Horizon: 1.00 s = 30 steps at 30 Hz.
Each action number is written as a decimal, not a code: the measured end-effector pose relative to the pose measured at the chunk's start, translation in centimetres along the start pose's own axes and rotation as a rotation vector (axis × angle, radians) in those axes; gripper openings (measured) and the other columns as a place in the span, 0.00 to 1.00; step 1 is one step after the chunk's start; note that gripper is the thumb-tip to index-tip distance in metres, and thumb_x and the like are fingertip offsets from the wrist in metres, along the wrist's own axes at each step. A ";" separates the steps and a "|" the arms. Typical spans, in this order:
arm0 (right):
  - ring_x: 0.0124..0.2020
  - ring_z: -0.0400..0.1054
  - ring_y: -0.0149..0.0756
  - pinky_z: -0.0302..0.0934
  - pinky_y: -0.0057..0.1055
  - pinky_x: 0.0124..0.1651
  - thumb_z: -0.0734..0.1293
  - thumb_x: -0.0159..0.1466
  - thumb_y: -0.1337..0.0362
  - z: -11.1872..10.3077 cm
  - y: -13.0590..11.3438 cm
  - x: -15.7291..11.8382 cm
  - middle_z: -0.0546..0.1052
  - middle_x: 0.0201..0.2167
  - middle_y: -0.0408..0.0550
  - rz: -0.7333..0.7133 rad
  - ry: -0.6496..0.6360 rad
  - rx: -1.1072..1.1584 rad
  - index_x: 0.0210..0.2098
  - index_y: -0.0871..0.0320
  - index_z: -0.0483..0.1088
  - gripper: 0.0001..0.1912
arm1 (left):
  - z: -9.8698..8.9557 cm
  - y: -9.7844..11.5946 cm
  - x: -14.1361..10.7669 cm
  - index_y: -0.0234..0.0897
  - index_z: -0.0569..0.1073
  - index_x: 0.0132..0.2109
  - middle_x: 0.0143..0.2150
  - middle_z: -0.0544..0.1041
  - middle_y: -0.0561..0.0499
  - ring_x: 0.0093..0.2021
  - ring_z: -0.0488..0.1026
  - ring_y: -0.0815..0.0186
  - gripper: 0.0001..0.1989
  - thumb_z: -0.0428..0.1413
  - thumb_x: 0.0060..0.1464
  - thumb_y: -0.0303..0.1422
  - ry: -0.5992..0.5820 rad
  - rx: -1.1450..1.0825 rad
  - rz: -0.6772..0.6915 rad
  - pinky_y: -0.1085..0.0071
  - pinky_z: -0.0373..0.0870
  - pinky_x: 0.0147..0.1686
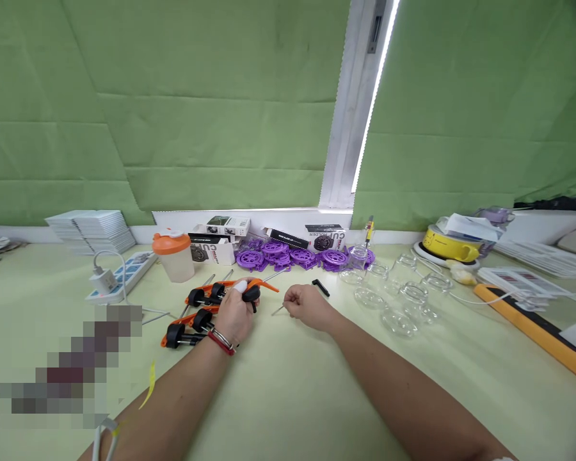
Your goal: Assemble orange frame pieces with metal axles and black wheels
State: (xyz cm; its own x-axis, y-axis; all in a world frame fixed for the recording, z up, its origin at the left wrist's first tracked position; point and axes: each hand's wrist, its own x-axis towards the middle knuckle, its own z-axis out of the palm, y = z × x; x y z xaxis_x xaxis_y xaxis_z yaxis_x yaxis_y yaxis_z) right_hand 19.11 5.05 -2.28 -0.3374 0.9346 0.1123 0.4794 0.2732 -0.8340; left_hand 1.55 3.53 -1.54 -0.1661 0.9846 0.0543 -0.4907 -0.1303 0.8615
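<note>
My left hand grips an orange and black screwdriver by its handle, the thumb on top. Its thin metal shaft points right. My right hand pinches a small metal pin between thumb and finger, just right of the screwdriver. Several more orange and black screwdrivers lie on the pale green table under and left of my left hand. A small black part lies beyond my right hand.
Purple plastic discs and small boxes line the back. Several clear glass jars stand at right. A shaker bottle with an orange lid, a power strip, a yellow device and an orange-edged board are nearby.
</note>
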 end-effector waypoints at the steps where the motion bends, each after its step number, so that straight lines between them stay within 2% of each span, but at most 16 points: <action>1: 0.20 0.63 0.30 0.56 0.26 0.24 0.64 0.54 0.66 -0.6 -0.5 -0.2 0.70 0.19 0.42 -0.017 -0.002 0.068 0.27 0.58 0.67 0.02 | 0.2 0.0 -0.1 0.33 0.70 0.36 0.23 0.68 0.54 0.23 0.65 0.71 0.08 0.50 0.51 0.32 -0.004 -0.016 -0.031 0.74 0.61 0.25; 5: 0.23 0.67 0.31 0.62 0.28 0.28 0.65 0.55 0.62 -2.5 -3.1 -0.8 0.70 0.20 0.42 -0.168 0.166 0.265 0.29 0.58 0.68 0.05 | 1.1 0.0 -1.2 0.31 0.71 0.37 0.25 0.70 0.51 0.22 0.65 0.71 0.10 0.51 0.50 0.32 -0.104 -0.020 -0.174 0.72 0.61 0.24; 10: 0.23 0.66 0.30 0.64 0.29 0.30 0.65 0.57 0.58 -2.3 -4.6 -1.1 0.70 0.21 0.42 -0.228 0.315 0.379 0.32 0.58 0.68 0.09 | 2.2 -0.1 -3.0 0.29 0.72 0.40 0.28 0.71 0.48 0.23 0.66 0.70 0.12 0.52 0.50 0.32 -0.264 -0.002 -0.361 0.71 0.61 0.24; 17: 0.23 0.65 0.29 0.62 0.27 0.27 0.65 0.56 0.59 -1.6 -3.9 -1.0 0.69 0.22 0.42 -0.204 0.265 0.304 0.30 0.58 0.68 0.08 | 2.4 -0.5 -4.0 0.30 0.73 0.40 0.25 0.67 0.51 0.23 0.63 0.70 0.13 0.52 0.52 0.36 -0.423 0.031 -0.418 0.72 0.58 0.24; 24: 0.22 0.62 0.28 0.63 0.29 0.27 0.65 0.55 0.59 -1.4 -4.6 -1.4 0.67 0.21 0.40 -0.153 0.265 0.330 0.29 0.57 0.67 0.07 | 2.3 -0.5 -4.0 0.30 0.73 0.38 0.25 0.67 0.51 0.23 0.63 0.70 0.14 0.55 0.51 0.38 -0.432 0.029 -0.427 0.71 0.57 0.25; 30: 0.21 0.62 0.28 0.64 0.30 0.27 0.65 0.55 0.61 -0.7 -3.9 -1.3 0.67 0.22 0.41 -0.107 0.226 0.390 0.28 0.57 0.67 0.05 | 2.4 -0.6 -4.1 0.31 0.72 0.37 0.26 0.69 0.50 0.23 0.63 0.70 0.13 0.54 0.52 0.39 -0.457 0.018 -0.445 0.71 0.58 0.24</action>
State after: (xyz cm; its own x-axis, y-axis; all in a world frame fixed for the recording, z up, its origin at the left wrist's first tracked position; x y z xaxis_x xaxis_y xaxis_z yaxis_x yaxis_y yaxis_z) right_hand 18.23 2.92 1.25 -0.1625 0.9438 0.2878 0.0963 0.3055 -0.9473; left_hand 4.56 -0.10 -1.10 0.4337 0.8950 -0.1042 -0.4133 0.3004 0.8596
